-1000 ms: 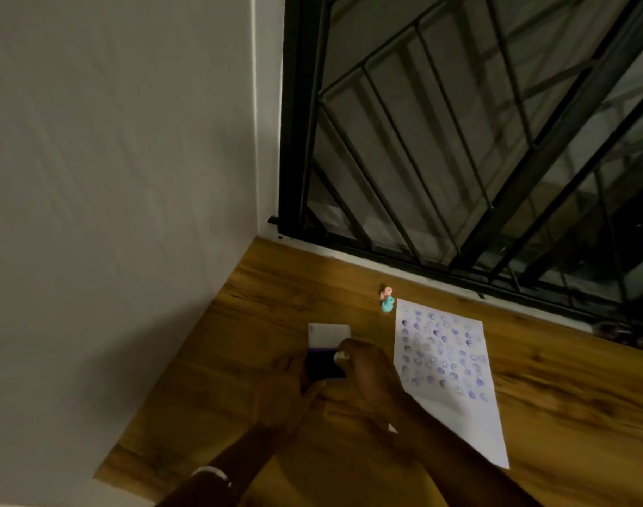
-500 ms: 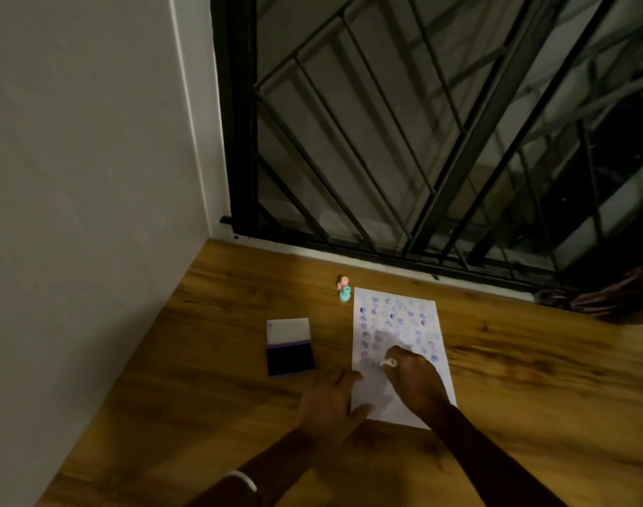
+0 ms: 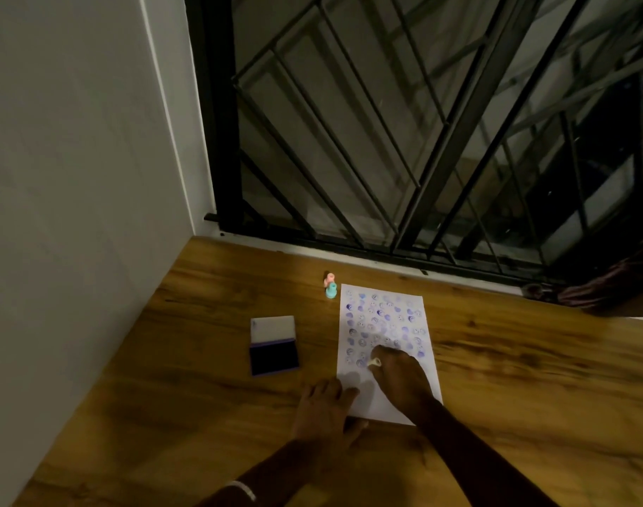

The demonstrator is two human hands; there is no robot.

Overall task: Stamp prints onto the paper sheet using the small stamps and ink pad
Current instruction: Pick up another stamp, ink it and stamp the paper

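A white paper sheet [image 3: 384,323] covered with several purple prints lies on the wooden table [image 3: 514,378]. My right hand [image 3: 398,375] is closed around a small pale stamp [image 3: 375,361] and holds it down on the lower part of the sheet. My left hand [image 3: 323,411] rests flat, fingers apart, on the sheet's near left corner. The ink pad [image 3: 274,345] lies open to the left of the sheet, its dark pad toward me and its white lid behind. A teal stamp [image 3: 331,291] and a pink stamp [image 3: 328,278] stand at the sheet's far left corner.
A white wall [image 3: 74,214] borders the table on the left. A black metal window grille [image 3: 404,140] runs along the table's far edge. Dark reddish cloth [image 3: 605,287] lies at the far right by the grille.
My right hand left the ink pad with the stamp and came down on the sheet. My left hand let go of the pad and moved right onto the paper's corner. The view shifted.
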